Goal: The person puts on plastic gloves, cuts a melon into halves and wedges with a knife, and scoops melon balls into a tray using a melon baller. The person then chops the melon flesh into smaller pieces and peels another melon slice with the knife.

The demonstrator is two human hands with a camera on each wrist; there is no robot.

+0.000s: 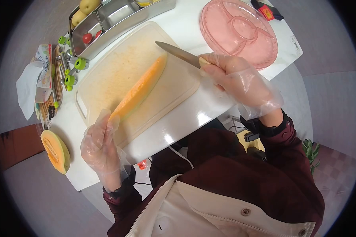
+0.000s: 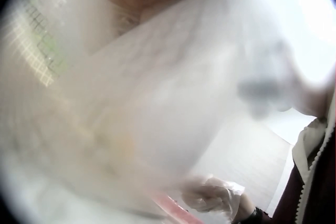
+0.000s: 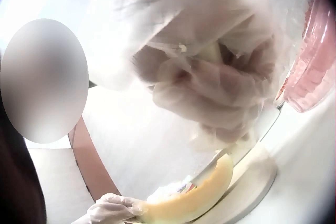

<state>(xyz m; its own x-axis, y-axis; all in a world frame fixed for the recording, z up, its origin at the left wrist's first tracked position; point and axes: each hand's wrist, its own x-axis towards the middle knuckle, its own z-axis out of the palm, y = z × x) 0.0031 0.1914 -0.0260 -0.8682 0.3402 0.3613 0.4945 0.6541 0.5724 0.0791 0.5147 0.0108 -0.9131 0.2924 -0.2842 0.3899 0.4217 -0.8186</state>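
Observation:
A long orange melon slice slants over the cream cutting board, rind toward the person. My left hand, in a clear plastic glove, pinches its near end between fingers and thumb. In my gloved right hand I grip a knife by its pale handle; its blade points left over the board's far right part, close to the slice's far tip. The right wrist view shows the same melon slice below the right hand. Glove plastic blurs most of the left wrist view.
A melon half lies at the table's left edge. Behind the board stands a steel tray with pears and tomatoes. Green-handled tools and skewers lie left of the board. A pink divided plate sits at the back right.

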